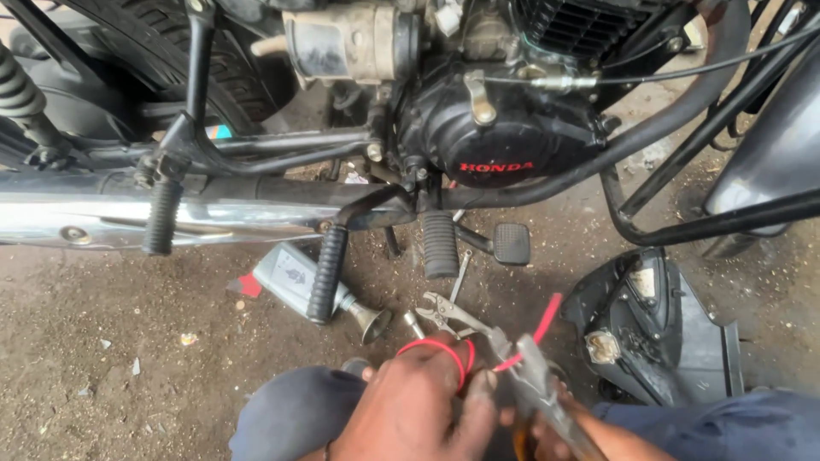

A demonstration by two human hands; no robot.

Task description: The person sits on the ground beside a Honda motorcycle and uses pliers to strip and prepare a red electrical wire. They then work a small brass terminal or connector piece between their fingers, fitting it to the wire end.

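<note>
My left hand (pixel 418 401) is low in the middle of the view, pinching a red wire (pixel 437 346) that loops over its fingers. The wire's free end sticks up to the right. My right hand (pixel 571 434), partly hidden, grips grey pliers (pixel 531 369) whose jaws close on the red wire just right of my left fingers. Both hands hover over dirt ground in front of a motorcycle's black engine (pixel 504 128).
Second pliers (pixel 448 312) and a slim wrench (pixel 461 273) lie on the ground. A grey oil bottle (pixel 286 273) with a metal funnel (pixel 369 321) lies to the left, and a black plastic cover (pixel 662 329) to the right. Footpegs (pixel 440 243), a brake pedal (pixel 511 243) and a chrome exhaust (pixel 128 218) cross above.
</note>
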